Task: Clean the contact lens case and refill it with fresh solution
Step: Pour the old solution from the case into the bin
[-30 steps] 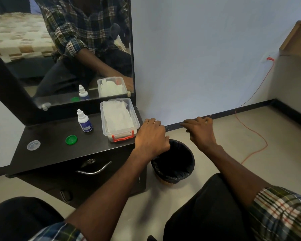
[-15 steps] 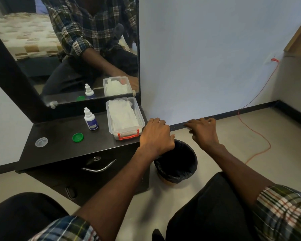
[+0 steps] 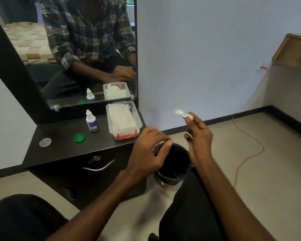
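Pale walls and a beige floor are surrounding a low black dresser point(image 3: 71, 145) with a mirror point(image 3: 73, 54) standing on its back edge. On the dresser top, a small white bottle point(image 3: 92, 121) with a blue label is standing upright, and just to its right a clear plastic box point(image 3: 123, 121) with a red latch is holding white tissues. A green cap point(image 3: 79, 137) is lying in front of the bottle, and a clear cap point(image 3: 45, 142) is lying well apart from it, near the left end.

On the floor beside the dresser, a black bin point(image 3: 175, 162) with a dark liner is standing between the person's knees. The right hand point(image 3: 199, 134) is hanging above the bin and pinching the white lens case point(image 3: 183, 114) at one end with the fingertips, so the other well is sticking out to the left, in the air. The left hand point(image 3: 149, 150) is hovering over the bin's near rim with its fingers curled inward; I cannot tell if it is holding anything. An orange cable point(image 3: 248, 136) is lying across the floor to the right.
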